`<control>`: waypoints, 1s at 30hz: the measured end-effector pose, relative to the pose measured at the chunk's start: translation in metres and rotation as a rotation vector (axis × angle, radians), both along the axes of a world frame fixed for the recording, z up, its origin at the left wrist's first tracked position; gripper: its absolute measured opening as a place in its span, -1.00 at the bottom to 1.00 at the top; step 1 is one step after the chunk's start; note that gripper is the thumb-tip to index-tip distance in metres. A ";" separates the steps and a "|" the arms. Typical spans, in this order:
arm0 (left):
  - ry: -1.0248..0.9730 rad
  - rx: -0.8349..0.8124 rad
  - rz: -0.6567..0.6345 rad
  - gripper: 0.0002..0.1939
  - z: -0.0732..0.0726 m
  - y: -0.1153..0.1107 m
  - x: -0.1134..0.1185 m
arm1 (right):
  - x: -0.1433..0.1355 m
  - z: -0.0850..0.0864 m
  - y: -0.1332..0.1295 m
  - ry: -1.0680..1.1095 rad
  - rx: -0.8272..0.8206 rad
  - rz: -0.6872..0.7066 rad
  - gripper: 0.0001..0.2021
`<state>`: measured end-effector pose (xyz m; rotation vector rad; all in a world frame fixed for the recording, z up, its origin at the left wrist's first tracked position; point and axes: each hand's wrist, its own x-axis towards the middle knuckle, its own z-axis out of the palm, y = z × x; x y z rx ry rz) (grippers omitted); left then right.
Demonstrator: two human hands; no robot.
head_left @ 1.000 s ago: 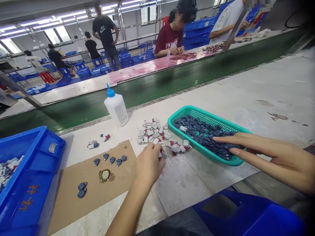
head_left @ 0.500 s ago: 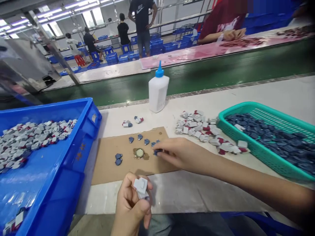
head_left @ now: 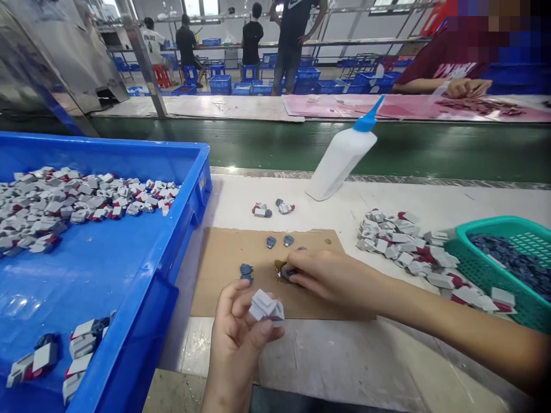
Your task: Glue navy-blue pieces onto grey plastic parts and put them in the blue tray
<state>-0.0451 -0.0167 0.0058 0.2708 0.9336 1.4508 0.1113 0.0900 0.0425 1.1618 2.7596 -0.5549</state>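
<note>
The right grip (head_left: 325, 274) has moved to the brown wet patch (head_left: 279, 267).

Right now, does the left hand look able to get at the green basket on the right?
Probably not easily: the right forearm stretches across the way between the left hand and the green basket, and the left hand's fingers already hold a gray piece.

Surface (head_left: 336, 344): scuffed, semi-gloss. Cardboard (head_left: 219, 258) twd. near edge: matt, w/ glossy wet-looking spot (head_left: 279, 268). Held pc. (head_left: 264, 306): matt grey plastic. Bottle (head_left: 338, 166), surface's far edge: smooth satin plastic. Blue bin (head_left: 107, 252), off cardboard's L edge: glossy plastic. Basket (head_left: 473, 267), off R edge: perforated plastic.
</note>
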 end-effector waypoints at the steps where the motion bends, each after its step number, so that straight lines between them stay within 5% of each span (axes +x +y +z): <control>1: 0.003 -0.013 0.011 -0.53 -0.001 0.002 0.001 | -0.001 0.000 0.000 -0.031 0.009 -0.004 -0.89; 7: 0.036 -0.052 0.092 -0.59 -0.006 0.008 0.003 | 0.000 -0.002 0.001 -0.079 0.014 0.005 -0.87; 19: 0.081 -0.066 0.074 -0.61 -0.007 0.011 0.008 | 0.008 0.011 -0.021 0.668 -0.246 -0.273 -0.80; 30: 0.086 -0.037 0.040 -0.60 -0.011 0.009 0.005 | -0.005 0.011 -0.031 0.738 -0.247 -0.184 -0.84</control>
